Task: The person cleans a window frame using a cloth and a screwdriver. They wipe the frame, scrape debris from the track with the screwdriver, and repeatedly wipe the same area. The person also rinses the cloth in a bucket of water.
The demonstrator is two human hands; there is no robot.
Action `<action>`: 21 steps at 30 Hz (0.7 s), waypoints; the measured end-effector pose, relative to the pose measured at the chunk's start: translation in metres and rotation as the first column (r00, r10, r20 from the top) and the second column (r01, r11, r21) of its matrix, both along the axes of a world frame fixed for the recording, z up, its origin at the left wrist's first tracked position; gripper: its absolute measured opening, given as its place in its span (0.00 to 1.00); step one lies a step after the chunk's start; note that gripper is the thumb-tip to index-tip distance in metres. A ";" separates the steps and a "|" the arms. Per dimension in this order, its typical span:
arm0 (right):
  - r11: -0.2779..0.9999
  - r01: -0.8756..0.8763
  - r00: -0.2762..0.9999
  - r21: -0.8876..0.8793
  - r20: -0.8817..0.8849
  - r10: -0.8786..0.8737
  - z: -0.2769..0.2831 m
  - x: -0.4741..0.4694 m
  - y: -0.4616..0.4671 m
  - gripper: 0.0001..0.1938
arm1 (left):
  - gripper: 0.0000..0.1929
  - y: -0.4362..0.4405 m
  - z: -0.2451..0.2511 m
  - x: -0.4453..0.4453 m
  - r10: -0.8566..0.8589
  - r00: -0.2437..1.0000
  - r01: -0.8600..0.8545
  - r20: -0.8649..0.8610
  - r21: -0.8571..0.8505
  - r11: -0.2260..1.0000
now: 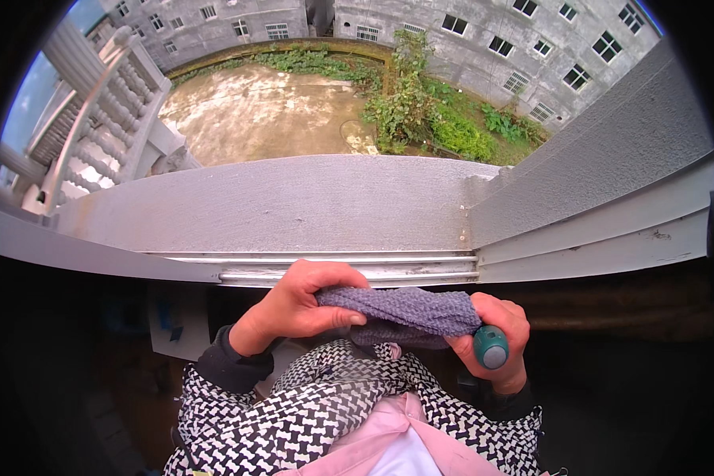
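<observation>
A folded grey-purple terry cloth [404,309] stretches between my hands, just on the near side of the white window track. My left hand [309,300] grips its left end, with the thumb on the near side. The right end is held in my right hand [506,333], which also grips a green tool handle [491,347] with a grey end cap; the rest of that tool is hidden. Behind the cloth, the sliding-window track [357,268] shows dark dirt marks along its rails.
Beyond the track lies a rough grey outer sill [309,205], with a plastered wall [595,131] at right. A white frame [101,250] runs along the left. Outside are a balustrade [107,113], a paved yard [262,113] and plants far below.
</observation>
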State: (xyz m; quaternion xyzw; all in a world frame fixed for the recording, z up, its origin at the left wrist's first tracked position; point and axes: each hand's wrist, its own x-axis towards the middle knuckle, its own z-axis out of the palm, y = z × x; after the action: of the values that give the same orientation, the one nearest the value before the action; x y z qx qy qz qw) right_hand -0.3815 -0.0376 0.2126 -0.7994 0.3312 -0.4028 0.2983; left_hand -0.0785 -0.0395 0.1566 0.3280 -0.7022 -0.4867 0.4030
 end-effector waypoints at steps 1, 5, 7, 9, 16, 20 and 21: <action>1.000 -0.008 0.999 -0.025 -0.042 0.007 0.005 0.008 -0.004 0.16 | 0.18 0.002 0.012 0.014 0.095 0.994 -0.096 0.060 0.023 0.995; 0.982 0.178 0.984 0.064 -0.021 -0.177 0.006 0.032 -0.021 0.20 | 0.17 -0.013 -0.003 0.053 0.353 0.786 -0.262 0.508 -0.244 0.934; 0.982 0.165 0.961 0.090 0.209 -0.180 0.005 0.035 -0.022 0.15 | 0.13 -0.003 -0.030 0.067 0.315 0.205 -0.292 0.927 -0.249 0.924; 0.997 -0.036 0.818 0.075 0.575 -0.013 0.002 0.041 -0.023 0.17 | 0.12 0.007 -0.060 0.079 0.361 0.165 -0.367 0.918 -0.283 0.886; 0.813 -0.553 0.471 0.183 0.873 0.124 -0.070 0.120 -0.050 0.13 | 0.15 0.022 -0.093 0.087 0.474 0.152 -0.492 0.867 -0.350 0.797; 0.792 -0.536 0.578 0.291 0.811 0.093 -0.133 0.154 -0.059 0.08 | 0.15 0.026 -0.092 0.086 0.446 0.120 -0.537 0.887 -0.320 0.780; 0.766 -0.576 0.533 0.285 0.841 0.088 -0.143 0.161 -0.054 0.08 | 0.16 0.029 -0.091 0.087 0.492 0.108 -0.539 0.864 -0.365 0.759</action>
State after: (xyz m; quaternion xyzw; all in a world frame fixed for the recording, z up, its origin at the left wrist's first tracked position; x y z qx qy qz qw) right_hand -0.2202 -0.0917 0.0699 -0.4702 0.0959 -0.5343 0.6958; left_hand 0.0085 -0.0104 0.0659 0.7737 -0.6287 -0.0497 0.0607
